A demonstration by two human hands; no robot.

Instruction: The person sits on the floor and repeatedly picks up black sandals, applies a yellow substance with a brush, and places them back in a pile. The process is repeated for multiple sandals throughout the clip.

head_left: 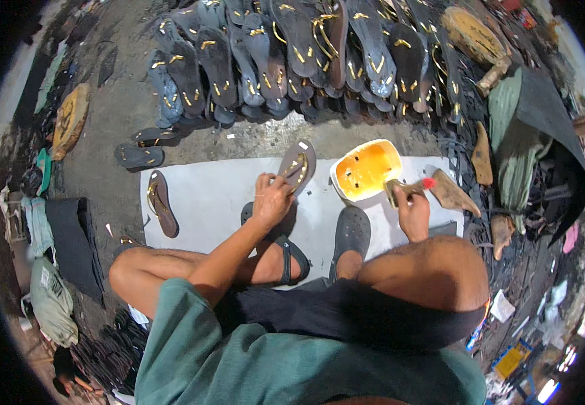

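My left hand (272, 200) has its fingers closed on the heel end of a brown flip-flop (302, 162) with gold straps, tilted above the white sheet. My right hand (413, 214) grips what looks like a short flat brush (394, 192) with a red end, by the near right side of a tub. That white tub (334, 177) holds a thick yellow-orange substance with a few dark bits in it. Another brown flip-flop (162, 202) lies on the sheet at the left. Between my hands are my own feet in dark clogs (352, 235).
Rows of dark flip-flops (215, 64) with gold straps stand along the far side. Wooden foot-shaped forms (454, 192) lie right of the tub. A dark rolled sheet (542, 128) stands farther right. Two dark sandals (138, 156) sit beyond the white sheet (225, 179) at left.
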